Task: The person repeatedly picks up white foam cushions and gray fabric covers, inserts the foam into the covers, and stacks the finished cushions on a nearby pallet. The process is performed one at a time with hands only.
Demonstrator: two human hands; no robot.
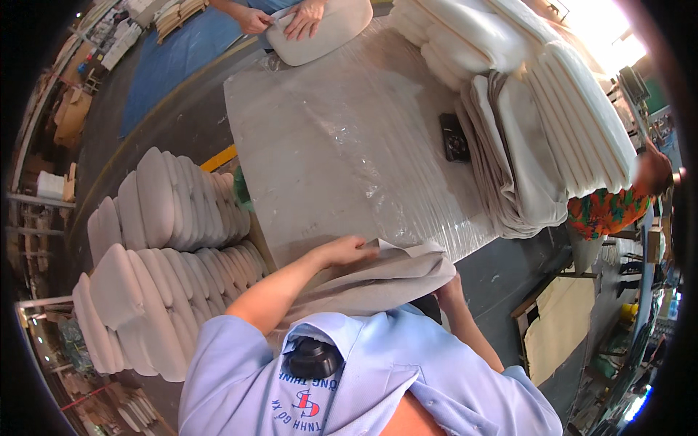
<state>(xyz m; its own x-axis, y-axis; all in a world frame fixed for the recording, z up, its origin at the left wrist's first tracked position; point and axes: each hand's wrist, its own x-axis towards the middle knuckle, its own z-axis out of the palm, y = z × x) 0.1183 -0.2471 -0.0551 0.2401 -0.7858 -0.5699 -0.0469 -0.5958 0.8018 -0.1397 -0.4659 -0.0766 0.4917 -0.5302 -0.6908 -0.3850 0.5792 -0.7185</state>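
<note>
My left hand [343, 251] lies on top of a beige fabric cover [385, 280] at the near edge of the plastic-wrapped table [327, 145], fingers closed on the cover's upper fold. My right hand [448, 289] grips the same cover from below at its right end; most of that hand is hidden by the cloth. The cover hangs partly off the table toward my light blue shirt.
Stacks of beige covers [516, 174] and white foam pads [582, 109] fill the table's right side, beside a small black device [455, 138]. Upholstered cushions [167, 240] are stacked at the left. Another person's hands [280, 20] press a cushion at the far end. A further person stands at the right.
</note>
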